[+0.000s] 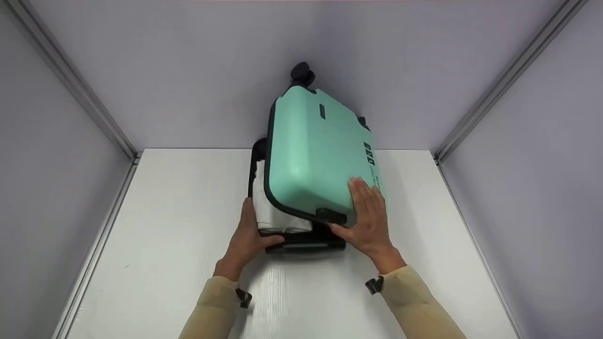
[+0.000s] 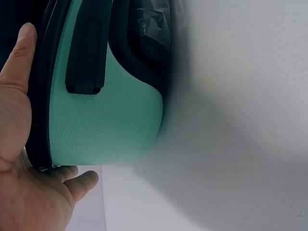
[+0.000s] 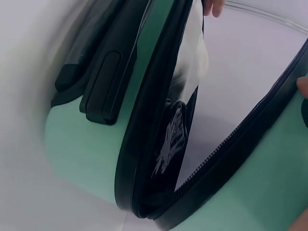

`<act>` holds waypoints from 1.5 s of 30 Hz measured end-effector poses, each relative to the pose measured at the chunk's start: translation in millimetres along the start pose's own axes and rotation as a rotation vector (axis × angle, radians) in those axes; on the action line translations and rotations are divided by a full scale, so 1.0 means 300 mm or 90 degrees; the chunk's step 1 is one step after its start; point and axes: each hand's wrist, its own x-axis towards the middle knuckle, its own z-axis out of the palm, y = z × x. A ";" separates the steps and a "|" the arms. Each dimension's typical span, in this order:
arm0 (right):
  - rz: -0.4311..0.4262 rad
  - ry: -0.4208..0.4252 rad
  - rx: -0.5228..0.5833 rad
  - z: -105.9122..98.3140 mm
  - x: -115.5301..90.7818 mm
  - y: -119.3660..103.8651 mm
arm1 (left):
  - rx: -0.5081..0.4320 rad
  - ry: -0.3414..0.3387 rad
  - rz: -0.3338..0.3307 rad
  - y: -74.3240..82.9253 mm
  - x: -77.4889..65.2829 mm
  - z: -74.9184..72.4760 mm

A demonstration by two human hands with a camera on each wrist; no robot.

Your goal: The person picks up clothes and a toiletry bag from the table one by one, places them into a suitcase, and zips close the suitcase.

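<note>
Left hand (image 1: 245,242): fingers fairly straight along the outer side of the lower shell (image 2: 106,130), thumb apart from them on the front rim; looks like it braces that corner so the base doesn't slide. Right hand (image 1: 367,223): fingers extended side by side, flat on the outside of the lid (image 1: 301,141), thumb spread to its front edge, likely to control the lid's tilt. Neither hand clamps down.

Suitcase (image 1: 337,134) sits mid-tabletop toward the back wall (image 1: 202,70), lower shell down, lid tilted over it and part-open; gap wide at the left, the shells meeting at the right. Zip (image 3: 231,139) undone along the visible rim. Inside the lower shell: white cloth (image 1: 278,214), apparently folded, plus something shiny near the hinge side, can't tell what. Tabletop (image 1: 165,235) carries it all.
</note>
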 end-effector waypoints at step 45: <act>0.604 -0.242 0.289 -0.016 -0.055 0.087 | -0.185 0.021 0.066 0.016 0.007 -0.012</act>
